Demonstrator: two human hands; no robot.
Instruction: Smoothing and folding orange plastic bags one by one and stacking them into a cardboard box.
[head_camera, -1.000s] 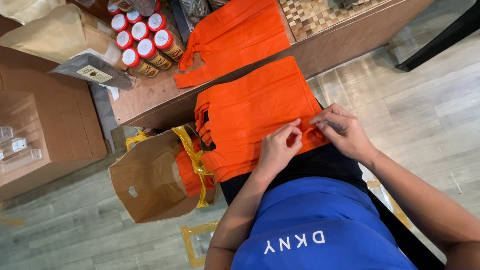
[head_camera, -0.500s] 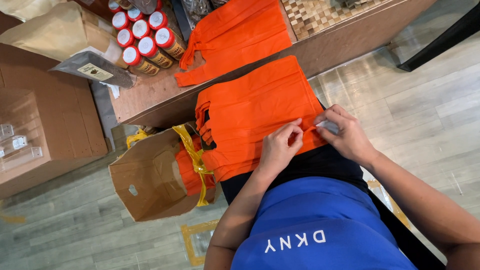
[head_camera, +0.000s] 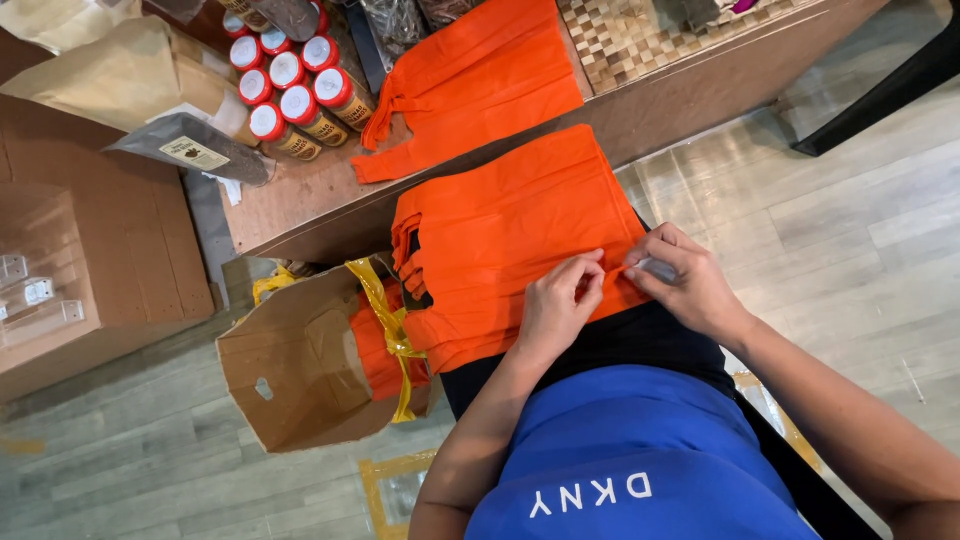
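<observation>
Both hands (head_camera: 620, 290) pinch orange bag's (head_camera: 510, 240) near edge.

Seven red-lidded jars (head_camera: 290, 85) (clustered), two hands (head_camera: 560, 305).

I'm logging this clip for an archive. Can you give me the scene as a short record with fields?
Left hand: pinching the near edge of the orange bag stack
Right hand: pinching the same edge, a small pale item in its grip
Stack location: on the person's lap
Beside it: open cardboard box holding more orange bags
Counter: another orange bag, red-lidded jars
</observation>
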